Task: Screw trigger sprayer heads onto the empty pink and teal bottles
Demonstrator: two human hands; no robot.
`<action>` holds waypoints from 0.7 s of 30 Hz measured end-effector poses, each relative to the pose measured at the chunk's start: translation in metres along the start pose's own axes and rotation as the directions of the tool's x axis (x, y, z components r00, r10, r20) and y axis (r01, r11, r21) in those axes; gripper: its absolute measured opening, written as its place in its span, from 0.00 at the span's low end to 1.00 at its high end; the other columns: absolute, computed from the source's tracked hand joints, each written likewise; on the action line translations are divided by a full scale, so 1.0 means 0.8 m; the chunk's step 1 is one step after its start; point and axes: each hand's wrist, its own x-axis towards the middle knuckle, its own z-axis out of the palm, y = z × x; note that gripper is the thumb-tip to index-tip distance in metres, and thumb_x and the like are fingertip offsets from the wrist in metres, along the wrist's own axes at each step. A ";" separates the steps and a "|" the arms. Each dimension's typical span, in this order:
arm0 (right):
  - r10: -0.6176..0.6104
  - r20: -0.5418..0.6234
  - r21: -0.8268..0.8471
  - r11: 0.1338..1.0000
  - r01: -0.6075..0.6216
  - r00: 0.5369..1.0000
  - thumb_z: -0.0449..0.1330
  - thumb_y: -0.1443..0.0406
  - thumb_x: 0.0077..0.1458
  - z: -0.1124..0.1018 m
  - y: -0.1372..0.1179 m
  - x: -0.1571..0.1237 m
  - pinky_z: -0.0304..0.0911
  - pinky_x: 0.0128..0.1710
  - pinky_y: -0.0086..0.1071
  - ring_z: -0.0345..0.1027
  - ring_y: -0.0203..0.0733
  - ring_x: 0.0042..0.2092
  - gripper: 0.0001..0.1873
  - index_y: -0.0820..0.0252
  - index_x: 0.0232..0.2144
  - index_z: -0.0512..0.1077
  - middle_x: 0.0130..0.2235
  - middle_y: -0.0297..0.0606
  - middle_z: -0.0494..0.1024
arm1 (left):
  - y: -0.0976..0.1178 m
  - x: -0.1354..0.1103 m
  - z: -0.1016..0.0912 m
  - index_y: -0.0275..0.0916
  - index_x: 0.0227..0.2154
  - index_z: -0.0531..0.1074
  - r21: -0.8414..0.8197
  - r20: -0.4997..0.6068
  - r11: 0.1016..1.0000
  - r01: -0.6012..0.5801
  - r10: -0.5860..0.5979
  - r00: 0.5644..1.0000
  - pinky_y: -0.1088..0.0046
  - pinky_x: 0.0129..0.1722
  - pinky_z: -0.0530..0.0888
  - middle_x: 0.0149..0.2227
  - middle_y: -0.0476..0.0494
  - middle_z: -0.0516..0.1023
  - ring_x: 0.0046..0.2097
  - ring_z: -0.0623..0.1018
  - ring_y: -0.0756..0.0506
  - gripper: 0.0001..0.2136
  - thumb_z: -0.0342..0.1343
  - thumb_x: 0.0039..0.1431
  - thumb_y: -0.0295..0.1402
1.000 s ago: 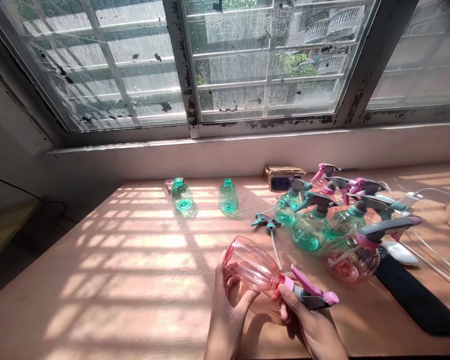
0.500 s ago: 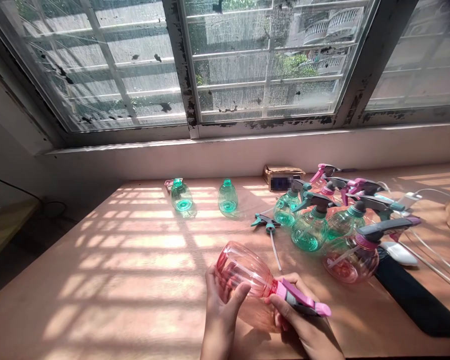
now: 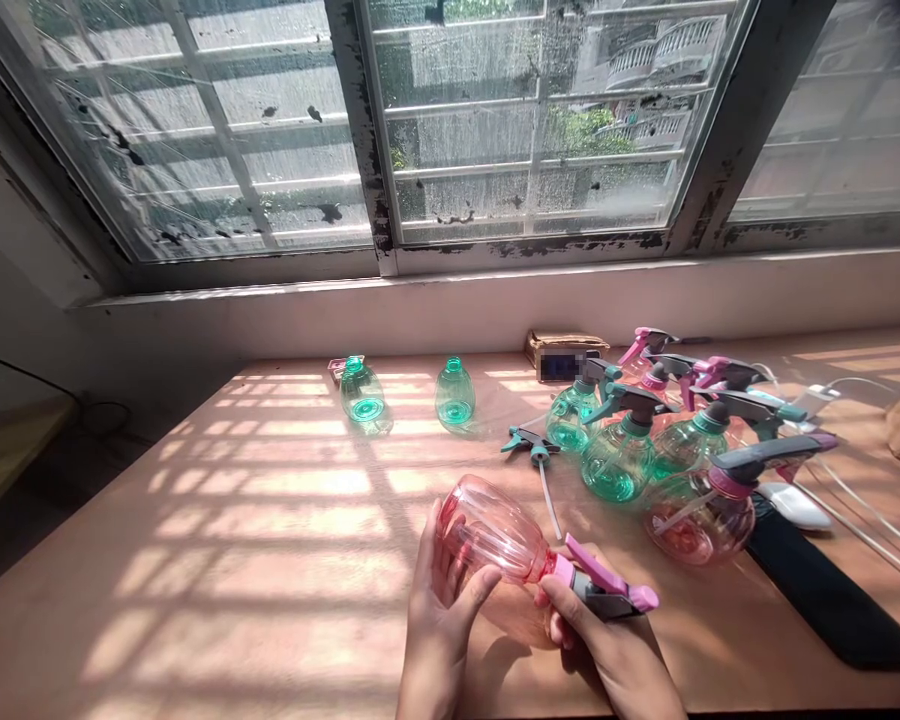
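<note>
A clear pink spray bottle (image 3: 493, 530) lies tilted between my hands above the table, its base up to the left and its pink and grey spray head pointing right. My left hand (image 3: 450, 590) is wrapped round the body near the base, thumb on the near side. At the neck, my right hand (image 3: 581, 610) grips the pink collar between thumb and fingers. Just beyond the bottle lies a loose teal and black spray head (image 3: 540, 455) with a thin white tube. Two green bottles without heads, one on the left (image 3: 362, 392) and another (image 3: 455, 393), stand farther back.
Several green and pink spray bottles with heads, among them a green one (image 3: 619, 465) and a pink one (image 3: 699, 520), crowd the right side. Near them are a black flat pouch (image 3: 832, 590), a white mouse (image 3: 799, 505), cables and a brown box (image 3: 568, 355) by the wall.
The pink bottle has rolled slightly in my hands, so its spray head's trigger now sticks up more. My right hand's fingers have shifted round the collar. The things on the table stay put.
</note>
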 end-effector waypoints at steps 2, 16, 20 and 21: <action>0.004 -0.005 -0.018 1.000 -0.004 1.000 0.68 0.43 0.58 0.000 0.001 0.000 0.60 0.25 0.31 0.65 0.37 0.24 0.23 0.55 0.33 0.75 0.23 0.29 0.76 | -0.001 0.000 0.000 0.51 0.66 0.68 -0.003 0.008 1.000 0.003 -0.003 1.000 0.62 0.65 0.74 0.72 0.39 0.68 0.72 0.68 0.33 0.39 0.74 0.51 0.37; -0.071 0.077 0.073 0.995 0.065 0.995 0.75 0.51 0.53 0.009 -0.052 -0.017 0.65 0.32 0.30 0.70 0.39 0.31 0.17 0.55 0.36 0.78 0.32 0.31 0.81 | -0.005 -0.005 0.003 0.47 0.64 0.60 0.067 -0.066 0.998 -0.022 0.026 0.997 0.59 0.62 0.74 0.66 0.32 0.72 0.66 0.74 0.33 0.42 0.73 0.50 0.48; -0.050 0.109 0.079 0.996 0.042 0.993 0.74 0.49 0.54 0.010 -0.053 -0.018 0.65 0.31 0.29 0.70 0.39 0.30 0.19 0.54 0.38 0.79 0.31 0.30 0.81 | -0.004 -0.002 0.002 0.44 0.58 0.63 0.081 -0.170 0.996 0.037 -0.023 0.985 0.59 0.55 0.79 0.56 0.33 0.81 0.56 0.83 0.34 0.39 0.76 0.45 0.44; -0.045 0.108 0.084 0.996 0.036 0.993 0.74 0.48 0.54 0.009 -0.050 -0.017 0.64 0.30 0.28 0.69 0.37 0.29 0.19 0.54 0.38 0.78 0.29 0.29 0.80 | -0.004 -0.002 0.002 0.44 0.57 0.64 0.083 -0.173 0.996 0.038 -0.023 0.985 0.59 0.54 0.79 0.54 0.34 0.81 0.55 0.83 0.34 0.39 0.76 0.45 0.44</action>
